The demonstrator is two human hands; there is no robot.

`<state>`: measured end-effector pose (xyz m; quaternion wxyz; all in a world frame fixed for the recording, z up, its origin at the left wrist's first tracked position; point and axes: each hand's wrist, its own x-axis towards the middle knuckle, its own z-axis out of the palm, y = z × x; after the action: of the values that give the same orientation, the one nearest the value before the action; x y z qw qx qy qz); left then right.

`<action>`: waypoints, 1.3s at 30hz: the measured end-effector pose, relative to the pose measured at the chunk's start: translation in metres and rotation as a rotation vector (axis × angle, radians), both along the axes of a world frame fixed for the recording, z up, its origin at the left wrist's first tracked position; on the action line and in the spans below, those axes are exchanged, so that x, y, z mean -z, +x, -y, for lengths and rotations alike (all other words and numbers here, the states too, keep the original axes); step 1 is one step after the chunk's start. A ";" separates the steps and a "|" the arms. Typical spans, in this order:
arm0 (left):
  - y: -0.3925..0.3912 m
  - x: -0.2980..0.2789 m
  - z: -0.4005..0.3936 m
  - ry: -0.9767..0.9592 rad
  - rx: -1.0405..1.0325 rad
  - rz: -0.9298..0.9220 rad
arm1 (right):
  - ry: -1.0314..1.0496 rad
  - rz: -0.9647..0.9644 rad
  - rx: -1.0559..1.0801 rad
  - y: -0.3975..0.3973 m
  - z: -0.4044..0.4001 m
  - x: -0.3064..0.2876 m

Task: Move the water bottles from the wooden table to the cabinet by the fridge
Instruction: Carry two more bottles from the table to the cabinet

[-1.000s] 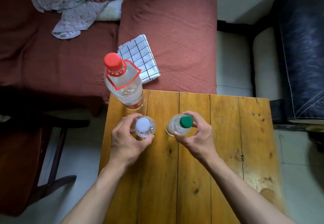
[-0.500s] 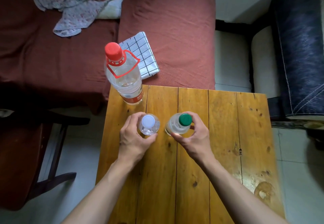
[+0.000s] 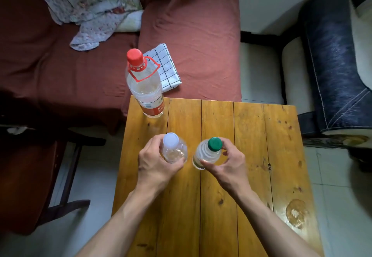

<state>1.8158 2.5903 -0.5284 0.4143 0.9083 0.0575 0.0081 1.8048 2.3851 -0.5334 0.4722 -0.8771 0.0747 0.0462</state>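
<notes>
Hiding bottle bases (image 3: 198, 164): both hands (image 3: 155, 164).

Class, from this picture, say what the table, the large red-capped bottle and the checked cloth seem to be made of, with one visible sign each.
Table: wood, glossy varnish; plank seams, knots and glare show.
Large red-capped bottle: clear plastic, probably; see-through wall, moulded red cap and handle.
Checked cloth: woven fabric, matte; folded, soft edges.

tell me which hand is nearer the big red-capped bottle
Left. The left hand grips the white-capped small clear bottle, just in front of the big red-capped clear plastic bottle. The right hand holds the green-capped bottle, further right.
</notes>
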 end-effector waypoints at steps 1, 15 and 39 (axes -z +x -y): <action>-0.002 -0.008 0.000 0.000 0.001 0.013 | 0.015 0.013 0.014 -0.003 0.001 -0.009; -0.040 -0.192 0.019 -0.149 -0.067 0.291 | -0.005 0.291 -0.010 -0.029 0.035 -0.213; -0.148 -0.361 0.098 -0.393 0.562 0.456 | -0.277 0.543 0.462 -0.279 0.079 -0.401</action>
<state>1.6681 2.4920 -0.1672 0.5680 0.7673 -0.2855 0.0846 1.5258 2.3057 -0.1325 0.3496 -0.8730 0.1480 -0.3061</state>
